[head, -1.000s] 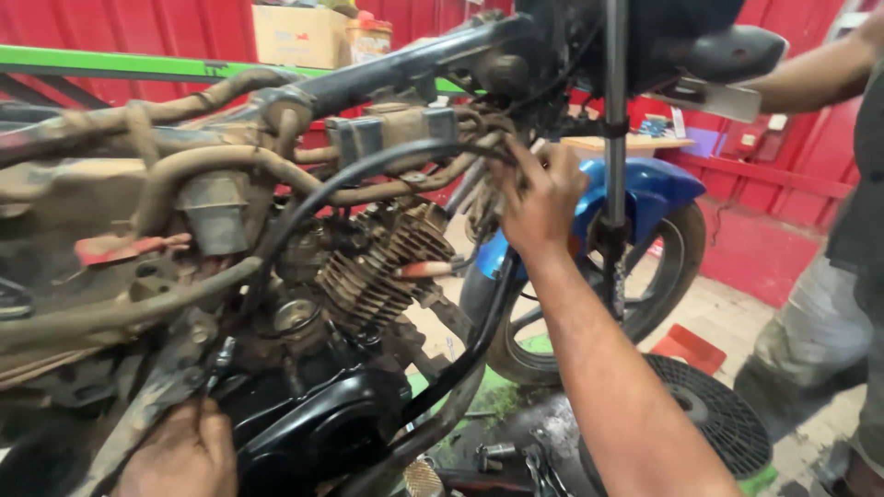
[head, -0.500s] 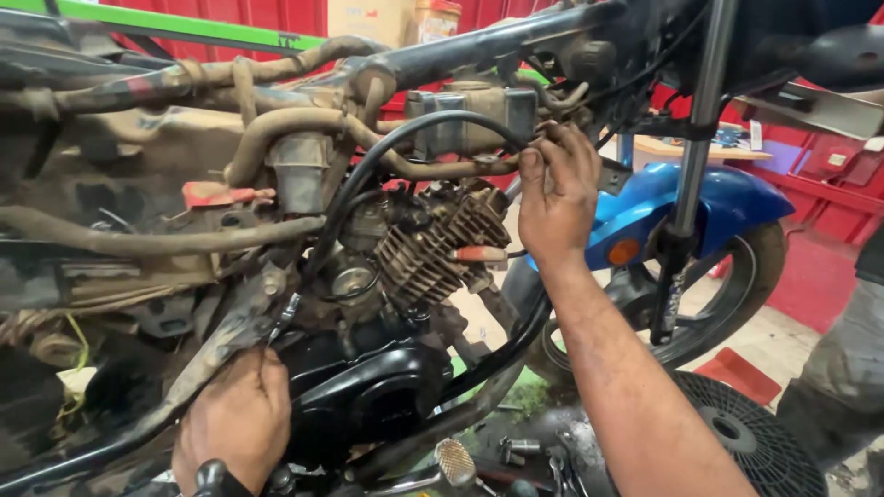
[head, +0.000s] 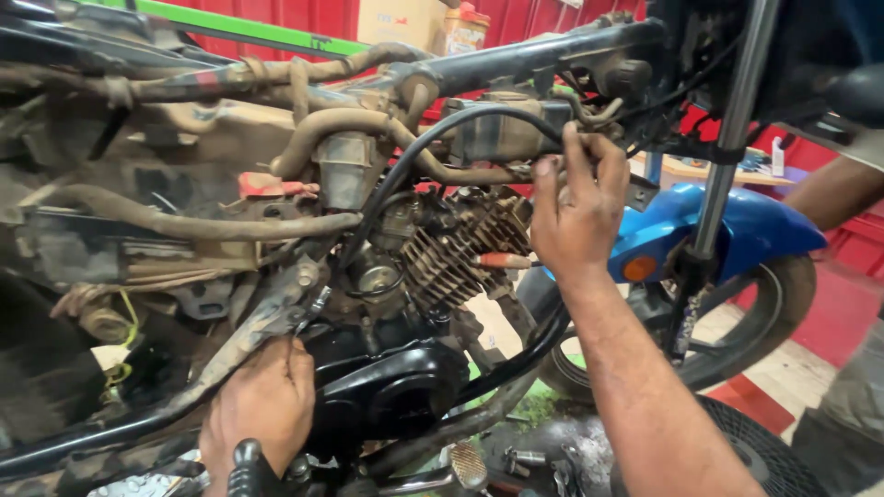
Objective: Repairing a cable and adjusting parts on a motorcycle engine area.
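Rust-brown cooling fins of a stripped motorcycle engine sit at the centre of your view, framed by grimy hoses and a bare black frame tube. Your right hand is raised just beside the cylinder head, fingers curled narrowly and pinching a black cable that arcs over the engine and down past the carburettor. Your left hand rests low, fingers loosely spread and flat against the frame rail next to the glossy black crankcase cover; it grips nothing that can be made out. A red-tipped spark plug cap juts from the fins, near your right wrist. Behind the bike, a cardboard box and a jar with a red lid stand against the red wall; their contents cannot be seen. A blue front mudguard curves over the tyre at right, where another person's arm enters.
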